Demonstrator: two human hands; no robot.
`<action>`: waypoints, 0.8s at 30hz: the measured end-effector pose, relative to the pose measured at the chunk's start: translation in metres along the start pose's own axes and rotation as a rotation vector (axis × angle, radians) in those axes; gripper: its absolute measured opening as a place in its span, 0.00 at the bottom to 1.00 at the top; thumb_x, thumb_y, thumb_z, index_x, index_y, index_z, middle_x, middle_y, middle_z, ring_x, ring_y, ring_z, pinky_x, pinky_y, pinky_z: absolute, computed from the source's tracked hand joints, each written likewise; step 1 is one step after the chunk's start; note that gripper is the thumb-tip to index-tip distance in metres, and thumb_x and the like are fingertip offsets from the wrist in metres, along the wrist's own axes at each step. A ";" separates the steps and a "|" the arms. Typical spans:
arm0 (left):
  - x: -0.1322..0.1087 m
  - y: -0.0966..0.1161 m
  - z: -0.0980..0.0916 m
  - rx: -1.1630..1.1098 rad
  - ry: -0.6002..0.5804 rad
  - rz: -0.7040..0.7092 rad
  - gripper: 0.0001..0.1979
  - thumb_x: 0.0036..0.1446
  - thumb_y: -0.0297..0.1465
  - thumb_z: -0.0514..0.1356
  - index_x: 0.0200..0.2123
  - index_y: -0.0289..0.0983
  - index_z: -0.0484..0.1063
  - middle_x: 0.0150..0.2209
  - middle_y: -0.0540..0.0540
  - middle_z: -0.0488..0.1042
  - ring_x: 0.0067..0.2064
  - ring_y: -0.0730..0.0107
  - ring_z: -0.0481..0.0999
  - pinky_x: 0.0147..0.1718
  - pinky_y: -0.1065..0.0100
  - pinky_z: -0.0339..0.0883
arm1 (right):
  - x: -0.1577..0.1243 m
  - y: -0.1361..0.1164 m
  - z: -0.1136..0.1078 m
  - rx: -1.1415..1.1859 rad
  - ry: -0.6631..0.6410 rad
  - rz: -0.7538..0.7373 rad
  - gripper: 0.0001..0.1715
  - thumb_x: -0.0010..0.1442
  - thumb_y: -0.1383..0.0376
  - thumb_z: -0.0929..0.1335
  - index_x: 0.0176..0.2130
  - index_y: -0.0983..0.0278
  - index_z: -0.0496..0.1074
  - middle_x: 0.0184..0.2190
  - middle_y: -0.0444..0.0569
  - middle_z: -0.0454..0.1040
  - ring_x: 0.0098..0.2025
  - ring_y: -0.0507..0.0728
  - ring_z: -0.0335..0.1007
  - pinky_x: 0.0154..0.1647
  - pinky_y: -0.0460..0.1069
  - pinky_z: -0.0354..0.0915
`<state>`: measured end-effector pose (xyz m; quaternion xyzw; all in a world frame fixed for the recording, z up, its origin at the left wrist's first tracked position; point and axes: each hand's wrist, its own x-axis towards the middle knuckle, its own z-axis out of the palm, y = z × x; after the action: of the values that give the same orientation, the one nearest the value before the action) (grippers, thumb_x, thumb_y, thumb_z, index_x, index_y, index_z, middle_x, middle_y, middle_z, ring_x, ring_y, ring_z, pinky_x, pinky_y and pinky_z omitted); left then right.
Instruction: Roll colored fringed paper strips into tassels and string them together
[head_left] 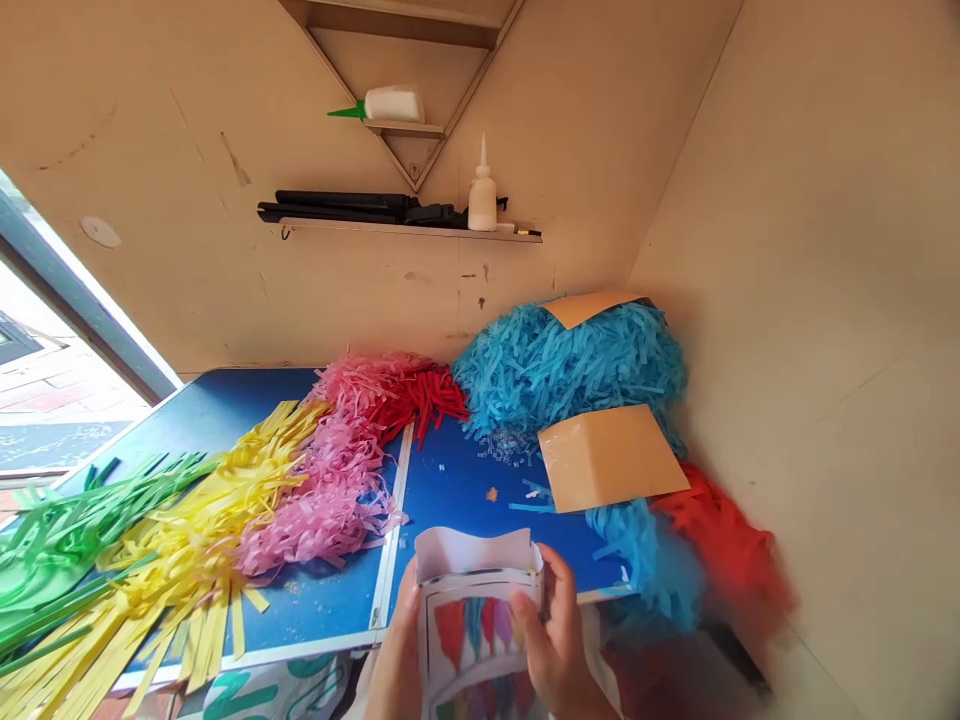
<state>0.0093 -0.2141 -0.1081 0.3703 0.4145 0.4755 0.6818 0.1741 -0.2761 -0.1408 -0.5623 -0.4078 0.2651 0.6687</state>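
Note:
Both my hands hold a folded white paper sheet printed with coloured pennant shapes, at the bottom middle of the head view, just in front of the blue table. My left hand grips its left edge, mostly hidden behind the sheet. On the right side my right hand has its fingers curled over the sheet's face. The top of the sheet is bent back.
Piles of fringed paper lie on the table: green, yellow, pink, red, blue. An orange-tan card rests on the blue pile. A glue bottle stands on the wall shelf. Walls close in on the right.

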 end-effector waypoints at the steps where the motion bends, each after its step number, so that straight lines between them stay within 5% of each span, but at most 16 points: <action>1: 0.001 -0.001 -0.001 -0.006 0.011 -0.013 0.35 0.50 0.56 0.62 0.56 0.42 0.73 0.60 0.42 0.71 0.65 0.47 0.64 0.62 0.52 0.62 | 0.002 0.004 -0.002 -0.015 -0.007 -0.013 0.30 0.65 0.53 0.67 0.61 0.59 0.57 0.57 0.57 0.69 0.58 0.64 0.68 0.56 0.56 0.67; 9: -0.003 0.009 0.004 -0.089 0.021 -0.008 0.34 0.54 0.49 0.64 0.61 0.49 0.58 0.57 0.43 0.73 0.55 0.53 0.75 0.49 0.57 0.71 | 0.017 -0.005 -0.019 -0.088 -0.142 -0.066 0.23 0.62 0.55 0.70 0.54 0.56 0.64 0.45 0.50 0.74 0.44 0.59 0.75 0.46 0.51 0.72; 19: 0.010 -0.001 -0.020 0.289 0.112 0.198 0.27 0.46 0.55 0.66 0.39 0.40 0.77 0.44 0.42 0.77 0.49 0.54 0.74 0.52 0.60 0.67 | 0.031 -0.006 -0.028 -0.184 -0.181 -0.139 0.21 0.54 0.59 0.73 0.47 0.59 0.67 0.36 0.47 0.73 0.35 0.57 0.72 0.36 0.48 0.72; 24: 0.015 0.002 -0.021 0.378 0.108 0.299 0.23 0.50 0.54 0.64 0.33 0.39 0.78 0.36 0.43 0.77 0.44 0.55 0.75 0.49 0.61 0.69 | 0.046 -0.021 -0.031 -0.236 -0.254 -0.238 0.13 0.56 0.55 0.70 0.37 0.60 0.68 0.30 0.44 0.70 0.31 0.55 0.67 0.32 0.47 0.68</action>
<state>-0.0073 -0.1967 -0.1179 0.5226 0.4727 0.5040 0.4994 0.2224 -0.2606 -0.1101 -0.5468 -0.5807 0.2035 0.5678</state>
